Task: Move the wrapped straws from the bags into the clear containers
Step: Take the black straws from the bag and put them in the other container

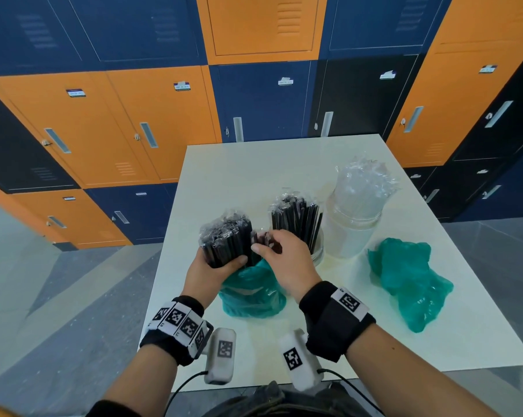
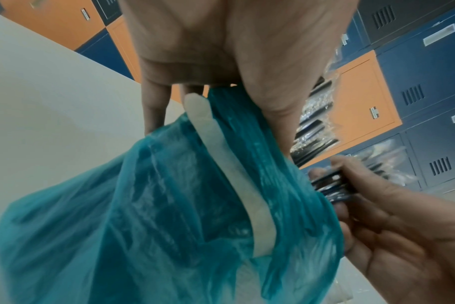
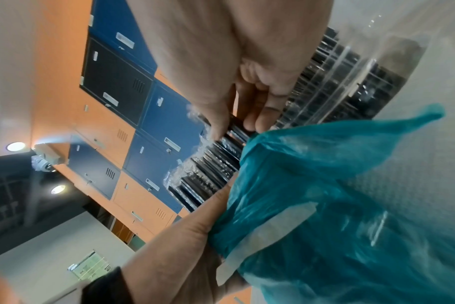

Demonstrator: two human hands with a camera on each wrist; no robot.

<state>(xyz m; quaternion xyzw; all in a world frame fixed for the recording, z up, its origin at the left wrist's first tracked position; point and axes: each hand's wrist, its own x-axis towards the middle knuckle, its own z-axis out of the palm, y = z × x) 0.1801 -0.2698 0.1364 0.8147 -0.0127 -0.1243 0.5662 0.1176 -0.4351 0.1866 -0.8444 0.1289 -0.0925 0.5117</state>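
My left hand (image 1: pixel 215 263) grips a thick bundle of black wrapped straws (image 1: pixel 226 236) where it sticks up out of a teal plastic bag (image 1: pixel 251 293) on the white table (image 1: pixel 254 176). The bag's neck is caught in the same grip (image 2: pixel 229 107). My right hand (image 1: pixel 280 251) pinches a few black straws (image 2: pixel 333 185) pulled from the bundle's right side. Just behind it stands a clear container (image 1: pixel 316 251) filled with black straws (image 1: pixel 296 218). A second clear container (image 1: pixel 349 233) to the right holds clear wrapped straws (image 1: pixel 362 185).
A second, crumpled teal bag (image 1: pixel 410 281) lies at the right of the table. Orange, blue and black lockers (image 1: pixel 134 121) line the wall behind. The table's near edge (image 1: pixel 374 377) is close to my body.
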